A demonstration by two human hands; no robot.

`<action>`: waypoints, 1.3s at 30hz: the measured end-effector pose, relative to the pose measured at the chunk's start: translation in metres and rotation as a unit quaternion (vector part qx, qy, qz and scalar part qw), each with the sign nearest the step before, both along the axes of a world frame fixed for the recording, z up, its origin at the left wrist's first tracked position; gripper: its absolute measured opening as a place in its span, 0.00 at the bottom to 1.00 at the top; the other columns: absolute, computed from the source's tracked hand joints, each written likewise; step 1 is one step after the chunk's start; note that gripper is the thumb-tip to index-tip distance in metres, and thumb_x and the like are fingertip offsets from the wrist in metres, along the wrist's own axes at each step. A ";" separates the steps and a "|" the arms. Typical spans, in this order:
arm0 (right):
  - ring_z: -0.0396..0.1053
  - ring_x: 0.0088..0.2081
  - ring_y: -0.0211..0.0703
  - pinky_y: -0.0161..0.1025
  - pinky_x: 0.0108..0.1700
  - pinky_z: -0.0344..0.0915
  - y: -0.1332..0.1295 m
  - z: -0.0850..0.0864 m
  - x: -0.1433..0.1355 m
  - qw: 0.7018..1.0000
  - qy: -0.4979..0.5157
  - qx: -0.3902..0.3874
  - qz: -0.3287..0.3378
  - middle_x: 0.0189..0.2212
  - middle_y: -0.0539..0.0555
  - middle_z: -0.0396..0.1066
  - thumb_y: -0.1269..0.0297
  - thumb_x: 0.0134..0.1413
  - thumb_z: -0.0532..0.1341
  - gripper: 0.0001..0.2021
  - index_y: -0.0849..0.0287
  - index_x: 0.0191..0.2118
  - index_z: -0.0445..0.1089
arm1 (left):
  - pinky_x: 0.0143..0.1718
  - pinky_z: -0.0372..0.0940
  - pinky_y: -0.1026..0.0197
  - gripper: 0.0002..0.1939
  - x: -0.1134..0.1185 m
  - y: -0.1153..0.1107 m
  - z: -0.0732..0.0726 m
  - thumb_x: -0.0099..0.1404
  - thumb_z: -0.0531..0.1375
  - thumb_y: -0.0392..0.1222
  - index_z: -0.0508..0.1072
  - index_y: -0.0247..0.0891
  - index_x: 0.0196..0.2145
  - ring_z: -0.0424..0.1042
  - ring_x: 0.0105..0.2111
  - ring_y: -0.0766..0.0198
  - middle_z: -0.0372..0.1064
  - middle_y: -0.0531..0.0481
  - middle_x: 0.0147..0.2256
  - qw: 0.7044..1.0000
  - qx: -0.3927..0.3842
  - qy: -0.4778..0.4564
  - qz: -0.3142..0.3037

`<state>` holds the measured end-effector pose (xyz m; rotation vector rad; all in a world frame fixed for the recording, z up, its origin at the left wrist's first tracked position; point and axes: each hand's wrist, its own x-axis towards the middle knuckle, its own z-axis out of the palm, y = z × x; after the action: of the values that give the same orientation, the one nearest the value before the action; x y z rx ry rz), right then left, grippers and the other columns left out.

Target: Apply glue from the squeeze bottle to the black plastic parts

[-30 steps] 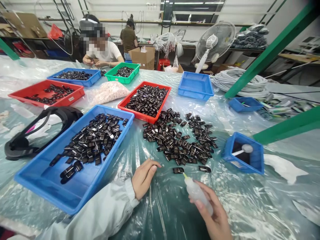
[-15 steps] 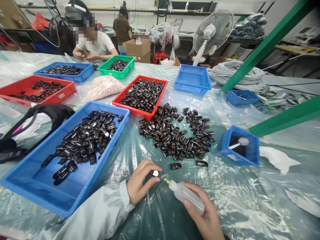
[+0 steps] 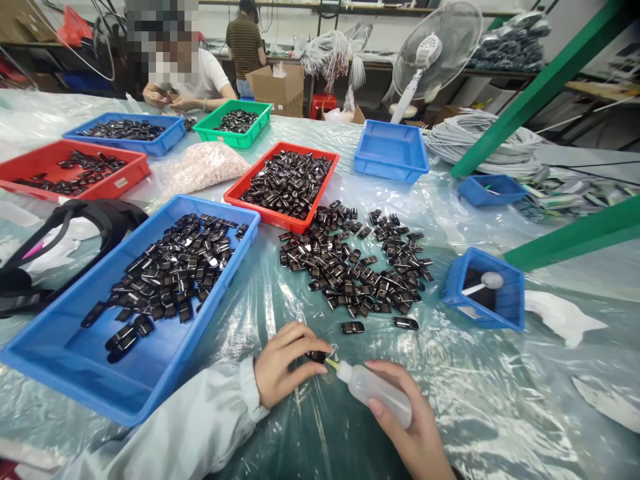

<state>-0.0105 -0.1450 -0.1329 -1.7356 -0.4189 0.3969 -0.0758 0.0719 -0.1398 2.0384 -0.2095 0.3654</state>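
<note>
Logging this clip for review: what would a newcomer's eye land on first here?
Heaps of small glossy black parts: a loose pile at table centre, more in the big blue tray on the left and the red tray behind. Up front, the left hand pinches one black part while the right hand aims a squeeze bottle at it.

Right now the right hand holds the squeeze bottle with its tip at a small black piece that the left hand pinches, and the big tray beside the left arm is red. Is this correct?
Not quite. The head view shows the big tray beside the left arm is blue; the rest of the statement holds.
</note>
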 end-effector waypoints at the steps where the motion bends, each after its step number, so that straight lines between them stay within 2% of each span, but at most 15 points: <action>1: 0.69 0.35 0.43 0.31 0.37 0.66 0.001 0.002 -0.001 1.000 0.012 0.004 -0.009 0.36 0.51 0.71 0.48 0.54 0.63 0.15 0.51 0.42 0.69 | 0.40 0.61 0.58 0.12 0.000 0.000 0.000 0.69 0.56 0.45 0.70 0.37 0.47 0.65 0.38 0.59 0.67 0.45 0.38 1.000 -0.003 -0.002 -0.002; 9: 0.67 0.30 0.39 0.28 0.32 0.62 0.003 0.009 0.003 0.997 0.075 0.015 -0.026 0.32 0.47 0.70 0.43 0.52 0.62 0.17 0.50 0.38 0.70 | 0.37 0.60 0.59 0.15 -0.003 -0.009 -0.005 0.68 0.56 0.49 0.69 0.37 0.45 0.66 0.34 0.60 0.69 0.45 0.35 0.999 -0.035 -0.007 0.027; 13: 0.66 0.30 0.39 0.28 0.32 0.62 0.003 0.008 0.004 0.996 0.082 0.016 -0.030 0.32 0.48 0.70 0.42 0.51 0.63 0.17 0.51 0.37 0.70 | 0.37 0.59 0.61 0.13 -0.004 -0.013 -0.007 0.68 0.57 0.48 0.69 0.37 0.44 0.65 0.34 0.61 0.69 0.47 0.35 0.998 -0.053 -0.026 0.030; 18: 0.67 0.32 0.39 0.27 0.34 0.63 0.000 0.004 0.006 0.997 0.072 0.013 -0.025 0.33 0.48 0.70 0.43 0.52 0.62 0.17 0.51 0.37 0.71 | 0.38 0.59 0.62 0.13 -0.005 -0.011 -0.004 0.67 0.59 0.45 0.69 0.36 0.47 0.65 0.36 0.62 0.69 0.46 0.36 0.999 -0.048 -0.007 0.017; 25: 0.70 0.31 0.35 0.21 0.32 0.64 -0.009 -0.008 0.016 0.999 -0.016 0.014 0.049 0.32 0.47 0.71 0.50 0.59 0.59 0.11 0.49 0.40 0.70 | 0.39 0.61 0.63 0.13 -0.006 -0.011 -0.004 0.66 0.60 0.44 0.70 0.35 0.45 0.66 0.36 0.62 0.68 0.46 0.36 0.998 -0.065 0.012 0.011; 30: 0.71 0.29 0.34 0.20 0.31 0.65 -0.008 -0.001 0.021 0.995 -0.067 -0.003 0.070 0.31 0.47 0.72 0.51 0.61 0.58 0.10 0.50 0.39 0.70 | 0.39 0.61 0.63 0.13 -0.006 -0.012 -0.004 0.66 0.60 0.45 0.71 0.34 0.44 0.67 0.36 0.62 0.69 0.45 0.36 0.997 -0.073 0.023 0.004; 39: 0.71 0.30 0.35 0.21 0.31 0.65 -0.011 0.004 0.025 0.993 -0.069 -0.015 0.097 0.32 0.47 0.72 0.53 0.61 0.58 0.08 0.50 0.40 0.69 | 0.38 0.62 0.62 0.17 -0.008 -0.013 -0.002 0.67 0.58 0.49 0.71 0.33 0.45 0.68 0.36 0.61 0.70 0.44 0.36 0.996 -0.067 0.062 0.004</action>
<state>0.0145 -0.1559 -0.1288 -1.7632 -0.6889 0.4253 -0.0835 0.0589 -0.1418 1.9215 -0.0985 0.2509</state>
